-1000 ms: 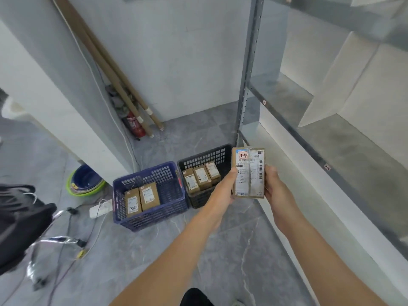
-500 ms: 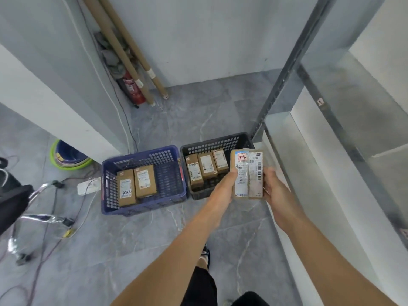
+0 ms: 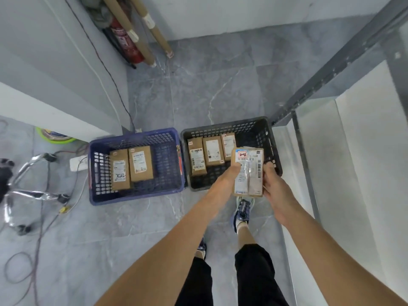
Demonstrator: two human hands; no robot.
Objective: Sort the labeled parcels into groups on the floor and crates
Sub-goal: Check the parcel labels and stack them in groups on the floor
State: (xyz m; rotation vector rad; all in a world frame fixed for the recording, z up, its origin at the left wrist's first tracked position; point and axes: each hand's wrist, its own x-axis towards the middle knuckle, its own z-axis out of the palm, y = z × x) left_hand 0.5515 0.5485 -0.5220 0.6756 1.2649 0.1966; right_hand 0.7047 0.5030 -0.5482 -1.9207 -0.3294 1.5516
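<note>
Brown parcel (image 3: pixel 248 171) marked 2-4, gripped by the left hand (image 3: pixel 227 181) and right hand (image 3: pixel 274 183) on opposite edges, now hangs over the near right corner of the black crate (image 3: pixel 227 125), carried closer than a second ago, so placement looks imminent.

On the grey floor (image 3: pixel 209 85), a blue crate (image 3: pixel 134 135) stands beside a black crate (image 3: pixel 223 126).
</note>
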